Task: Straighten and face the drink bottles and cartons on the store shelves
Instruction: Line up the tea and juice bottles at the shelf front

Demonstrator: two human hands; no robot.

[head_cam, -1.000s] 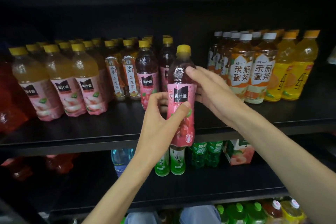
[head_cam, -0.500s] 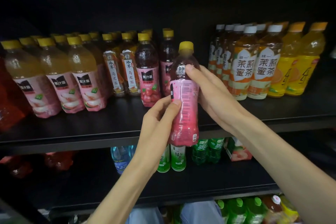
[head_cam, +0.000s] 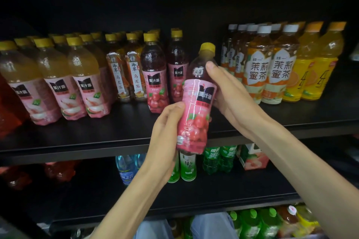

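Pink-labelled bottle (head_cam: 196,110), yellow cap, dark red drink, cherry print; tilted, held off shelf (head_cam: 116,141) edge. Left hand (head_cam: 165,134) grips lower body; right hand (head_cam: 225,91) wraps shoulder and label.

"茉莉蜜茶" on white-capped bottle (head_cam: 258,68)

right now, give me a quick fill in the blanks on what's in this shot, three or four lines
1. Both hands hold a pink-labelled bottle with a ____ cap.
2. The left hand grips the bottle's ____ half.
3. The tea bottles to the right of it have ____ caps.
4. The peach carton stands on the shelf ____ the held bottle.

Missing words: yellow; lower; white; below
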